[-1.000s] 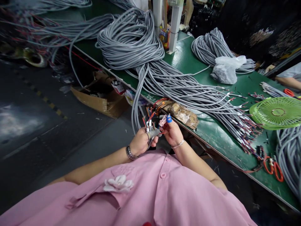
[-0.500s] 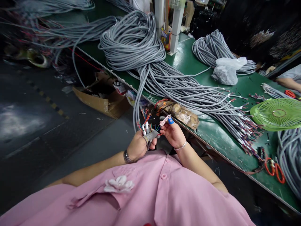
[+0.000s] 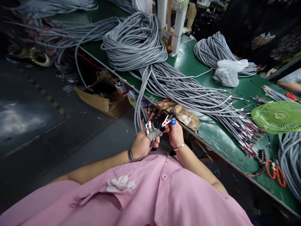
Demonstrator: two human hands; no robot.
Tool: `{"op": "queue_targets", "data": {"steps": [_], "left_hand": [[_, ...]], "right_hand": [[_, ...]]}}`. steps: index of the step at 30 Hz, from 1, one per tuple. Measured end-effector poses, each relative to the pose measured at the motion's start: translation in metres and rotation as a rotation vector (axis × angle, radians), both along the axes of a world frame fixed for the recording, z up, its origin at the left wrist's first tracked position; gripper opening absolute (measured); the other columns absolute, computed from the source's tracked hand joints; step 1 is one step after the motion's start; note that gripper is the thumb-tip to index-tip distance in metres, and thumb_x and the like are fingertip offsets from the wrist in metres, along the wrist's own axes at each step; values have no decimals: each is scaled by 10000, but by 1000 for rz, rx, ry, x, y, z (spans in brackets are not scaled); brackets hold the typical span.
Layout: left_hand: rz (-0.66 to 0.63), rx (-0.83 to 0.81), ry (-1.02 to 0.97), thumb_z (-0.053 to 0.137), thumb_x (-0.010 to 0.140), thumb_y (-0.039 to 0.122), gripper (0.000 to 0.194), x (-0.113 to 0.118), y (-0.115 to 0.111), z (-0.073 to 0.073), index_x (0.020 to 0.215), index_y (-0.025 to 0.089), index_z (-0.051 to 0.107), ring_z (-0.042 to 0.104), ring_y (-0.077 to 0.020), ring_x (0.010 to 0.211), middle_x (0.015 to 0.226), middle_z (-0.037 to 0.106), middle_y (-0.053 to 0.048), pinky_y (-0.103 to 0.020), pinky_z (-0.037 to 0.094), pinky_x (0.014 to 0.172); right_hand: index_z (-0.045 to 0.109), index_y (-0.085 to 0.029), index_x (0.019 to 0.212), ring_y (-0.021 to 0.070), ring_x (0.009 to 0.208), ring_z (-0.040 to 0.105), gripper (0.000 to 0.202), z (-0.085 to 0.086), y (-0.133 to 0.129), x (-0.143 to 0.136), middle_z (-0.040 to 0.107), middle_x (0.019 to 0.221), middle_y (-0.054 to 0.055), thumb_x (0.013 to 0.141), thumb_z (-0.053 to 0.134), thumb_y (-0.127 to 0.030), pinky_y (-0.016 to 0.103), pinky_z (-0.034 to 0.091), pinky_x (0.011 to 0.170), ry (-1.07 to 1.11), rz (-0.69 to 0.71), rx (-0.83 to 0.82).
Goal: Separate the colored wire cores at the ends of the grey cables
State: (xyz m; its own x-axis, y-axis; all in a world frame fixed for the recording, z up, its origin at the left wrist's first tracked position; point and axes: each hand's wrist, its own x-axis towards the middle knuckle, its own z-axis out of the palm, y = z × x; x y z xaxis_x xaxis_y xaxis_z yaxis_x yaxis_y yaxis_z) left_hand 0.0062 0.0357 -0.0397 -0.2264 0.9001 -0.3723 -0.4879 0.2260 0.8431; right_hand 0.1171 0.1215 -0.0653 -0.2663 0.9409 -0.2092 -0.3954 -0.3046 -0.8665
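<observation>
My left hand [image 3: 142, 146] is closed round the ends of several grey cables [image 3: 139, 113], which hang down to it from the bench. Out of its grip fan thin coloured wires [image 3: 148, 114] and white sleeved ends [image 3: 150, 126]. A grey wrapping [image 3: 154, 135] covers its thumb. Just to the right, my right hand [image 3: 176, 136] pinches a small pink two-armed tool [image 3: 166, 121], its arms spread in a V close to the wire ends. Its exact kind is unclear. One digit of this hand wears a blue cover [image 3: 173, 121].
On the green bench [image 3: 182, 61] lie a large cable coil [image 3: 134, 44], a cable bundle with stripped ends [image 3: 188, 91], a taped brown block [image 3: 184, 116], a green fan [image 3: 277, 116] and orange-handled scissors [image 3: 275, 172]. A cardboard box [image 3: 94, 102] stands below. Another person's arm [image 3: 290, 86] shows far right.
The pink tool has turned in my right hand, and its arms now show spread apart. My right hand is more upright. My left hand still grips the cables.
</observation>
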Motion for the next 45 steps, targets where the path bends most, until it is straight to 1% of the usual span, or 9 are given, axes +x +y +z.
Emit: {"op": "queue_targets", "data": {"steps": [4,10,15,23,27,32,38,42,45], "left_hand": [[-15,14,19,715,707,377,263,1,1,-1,752,140,611,508,-89,410,533,593,17,-200,411,375],[-12,-1,41,717,699,386,272,2,2,-4,762,145,608,516,-91,407,534,600,17,-197,409,378],[-27,-5,50,704,720,380,263,1,2,-4,774,142,608,517,-88,412,542,598,19,-193,411,379],[-52,33,97,691,734,394,266,-7,-8,-8,749,144,603,516,-95,399,543,604,11,-209,417,381],[-157,25,210,679,748,383,257,-12,-12,-8,690,144,607,539,-101,408,555,625,-8,-214,432,410],[-335,57,319,671,755,346,248,-13,-10,-3,627,143,605,581,-119,436,544,642,-30,-218,460,456],[-549,19,287,664,754,343,236,-18,-5,-4,637,139,642,630,-154,493,582,678,-67,-244,509,496],[-342,-43,243,682,738,354,251,-18,-4,-4,640,126,642,624,-153,475,571,671,-64,-244,508,479],[-175,-53,142,698,717,368,261,-16,-4,-7,668,118,641,623,-160,473,581,674,-63,-274,527,499]], "right_hand": [[629,-177,827,101,585,518,416,5,3,-2,618,727,7,744,657,-583,221,461,538,191,156,-181],[612,-180,765,119,626,543,363,10,6,-9,609,692,5,735,700,-531,227,467,581,236,48,-236],[619,-179,801,118,646,561,400,6,3,-10,622,726,10,742,678,-570,223,467,580,275,85,-239],[636,-165,874,118,639,576,547,1,1,10,651,798,38,745,570,-693,246,499,600,285,410,-295],[647,-145,847,120,635,596,487,5,1,22,658,762,36,689,694,-604,241,495,604,93,613,-226],[635,-144,753,105,602,577,298,16,-1,26,637,680,-10,632,817,-347,240,483,622,-69,614,-19],[651,-147,777,111,631,567,293,19,-6,29,644,723,2,673,781,-389,250,474,644,-130,641,73],[656,-153,841,113,652,570,373,13,-7,35,654,777,32,745,685,-512,253,475,655,-125,521,42],[651,-170,937,123,690,577,407,9,-12,36,658,872,47,699,736,-490,251,474,637,-95,539,34]]}}
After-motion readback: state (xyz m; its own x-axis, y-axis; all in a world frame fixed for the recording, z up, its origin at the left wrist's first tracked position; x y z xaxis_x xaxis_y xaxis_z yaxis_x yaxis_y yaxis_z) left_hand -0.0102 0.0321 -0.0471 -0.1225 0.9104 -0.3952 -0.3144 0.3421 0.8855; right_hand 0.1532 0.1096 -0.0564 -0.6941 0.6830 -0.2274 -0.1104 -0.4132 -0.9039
